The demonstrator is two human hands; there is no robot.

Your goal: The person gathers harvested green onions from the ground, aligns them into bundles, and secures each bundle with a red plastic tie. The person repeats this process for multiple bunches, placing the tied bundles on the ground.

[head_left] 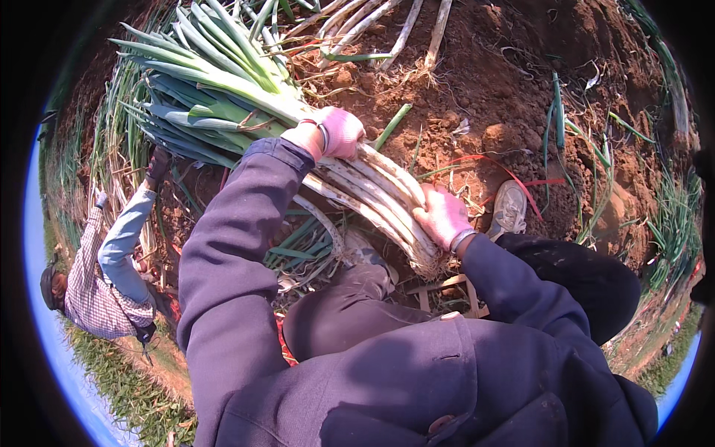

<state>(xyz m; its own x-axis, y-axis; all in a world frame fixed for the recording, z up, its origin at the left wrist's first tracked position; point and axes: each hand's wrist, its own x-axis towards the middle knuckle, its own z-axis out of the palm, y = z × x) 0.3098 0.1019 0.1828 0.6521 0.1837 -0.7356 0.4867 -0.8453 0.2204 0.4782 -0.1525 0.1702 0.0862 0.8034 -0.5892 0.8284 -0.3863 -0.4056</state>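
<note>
Together, the left hand (337,131) and right hand (444,216) were clamped around a bundle of leeks (298,127). Red-brown soil (491,82) lay beneath, and another person (104,276) crouched nearby.

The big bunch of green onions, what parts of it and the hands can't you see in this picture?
- Head view: the bunch of green onions: stalks underneath are hidden by the top ones, so no count is possible.
- Left hand: its fingers curl behind the bunch.
- Right hand: palm pressed on the white stalks, hidden.
- Root ends: tangled, too small to tell apart.
- Leaf tips: cut off by the dark rim at upper left.
</note>
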